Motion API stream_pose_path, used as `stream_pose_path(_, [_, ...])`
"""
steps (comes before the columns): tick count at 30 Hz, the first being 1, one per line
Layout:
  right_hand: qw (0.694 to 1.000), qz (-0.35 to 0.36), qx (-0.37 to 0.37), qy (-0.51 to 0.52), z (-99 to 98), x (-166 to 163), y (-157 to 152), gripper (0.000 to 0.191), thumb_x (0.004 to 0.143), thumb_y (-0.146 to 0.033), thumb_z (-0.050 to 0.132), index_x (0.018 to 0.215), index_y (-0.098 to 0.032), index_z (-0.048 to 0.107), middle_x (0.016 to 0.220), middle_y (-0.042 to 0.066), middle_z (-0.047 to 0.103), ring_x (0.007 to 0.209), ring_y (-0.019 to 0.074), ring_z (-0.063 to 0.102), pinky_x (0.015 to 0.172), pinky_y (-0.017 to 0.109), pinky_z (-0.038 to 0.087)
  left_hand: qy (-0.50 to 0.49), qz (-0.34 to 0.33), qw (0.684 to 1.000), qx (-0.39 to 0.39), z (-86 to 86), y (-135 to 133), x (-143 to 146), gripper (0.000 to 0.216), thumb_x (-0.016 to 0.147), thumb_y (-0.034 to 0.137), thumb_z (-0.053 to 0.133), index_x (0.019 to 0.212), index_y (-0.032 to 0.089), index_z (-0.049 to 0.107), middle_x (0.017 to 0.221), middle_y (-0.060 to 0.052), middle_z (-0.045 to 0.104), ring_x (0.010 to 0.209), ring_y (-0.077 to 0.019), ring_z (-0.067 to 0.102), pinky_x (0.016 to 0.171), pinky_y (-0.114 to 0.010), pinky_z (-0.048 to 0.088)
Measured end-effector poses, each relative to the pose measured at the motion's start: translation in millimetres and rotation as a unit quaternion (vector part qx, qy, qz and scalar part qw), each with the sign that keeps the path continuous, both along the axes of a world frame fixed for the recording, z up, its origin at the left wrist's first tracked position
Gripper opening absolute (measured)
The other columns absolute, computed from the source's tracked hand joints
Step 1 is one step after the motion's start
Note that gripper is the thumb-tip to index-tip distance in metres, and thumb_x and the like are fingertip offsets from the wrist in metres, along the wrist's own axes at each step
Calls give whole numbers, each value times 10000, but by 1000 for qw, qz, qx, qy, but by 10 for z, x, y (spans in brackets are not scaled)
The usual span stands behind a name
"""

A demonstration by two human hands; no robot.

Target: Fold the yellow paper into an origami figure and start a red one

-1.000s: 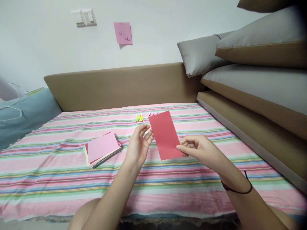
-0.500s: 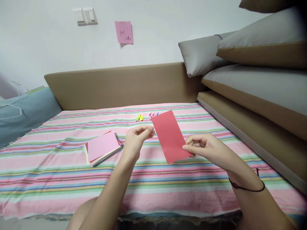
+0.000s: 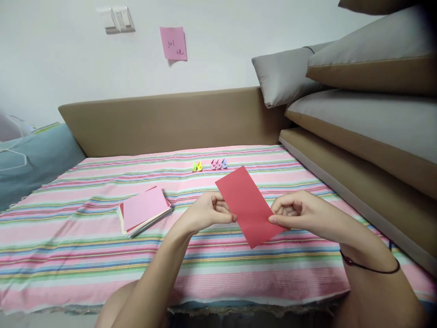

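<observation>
- Head view shows the left hand (image 3: 210, 213) and the right hand (image 3: 297, 213) both pinching one red paper (image 3: 248, 206), each at a long edge, thumb on the near face and fingers behind.
- Left fingertips close on the sheet's left edge about halfway along; right fingertips close on the right edge nearer the lower corner.
- Held between the two hands, the red paper hangs in the air above the striped sheet (image 3: 85, 255), tilted so its far end leans to the left.
- It is a flat, smooth rectangle with crisp corners; whether it is a single layer or already folded double is hard to tell from here.
- A thin dark cord (image 3: 370, 268) circles the right wrist.
- To the left of the left hand, well apart, a stack of coloured paper (image 3: 144, 217) lies on the sheet, a pale pink leaf on top, edges slightly fanned.
- Beyond the red paper, small folded paper pieces (image 3: 209, 165) sit in a short row: yellow-green ones, then pink and purple ones.
- Striped cloth in pink, green, blue and yellow bands covers the surface, finely woven and a little rumpled.
- Behind it runs a tan padded headboard (image 3: 164, 120); grey and tan cushions (image 3: 358, 86) are piled at the right.
- On the white wall hang a pink sticky note (image 3: 173, 43) with handwriting and a light switch (image 3: 118, 19).
</observation>
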State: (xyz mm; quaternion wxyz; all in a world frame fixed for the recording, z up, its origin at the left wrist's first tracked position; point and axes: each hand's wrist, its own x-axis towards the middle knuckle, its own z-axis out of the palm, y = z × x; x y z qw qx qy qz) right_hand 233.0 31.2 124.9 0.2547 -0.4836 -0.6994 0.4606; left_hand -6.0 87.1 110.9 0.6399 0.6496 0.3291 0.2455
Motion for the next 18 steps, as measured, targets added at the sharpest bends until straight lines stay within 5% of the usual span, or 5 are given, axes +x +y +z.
stream_pose_path(8, [1000, -12, -5, 4, 2, -5, -3, 256, 809, -312, 612, 607, -168, 546, 553, -37, 471, 513, 74, 374, 476, 221, 272, -16, 100, 994, 37, 56, 66, -91, 176, 607, 103, 718, 780, 113, 688, 716, -16, 686, 676, -100, 620, 684, -208, 486])
stream_pose_path(14, [1000, -26, 5, 8, -7, 41, -13, 280, 803, -381, 630, 632, -168, 570, 551, -36, 473, 513, 77, 376, 466, 220, 265, -1, -21, 1000, -11, 40, 27, -71, 269, 629, 192, 786, 880, 136, 708, 823, -40, 720, 760, -142, 653, 755, -257, 505])
stream_pose_path(18, [1000, -5, -4, -2, -8, 21, -21, 292, 806, -385, 625, 627, -163, 563, 545, -34, 481, 504, 71, 368, 466, 220, 261, 6, -24, 1000, -11, -43, 3, -8, 253, 625, 226, 801, 843, 145, 700, 809, -33, 717, 726, -139, 638, 711, -259, 498])
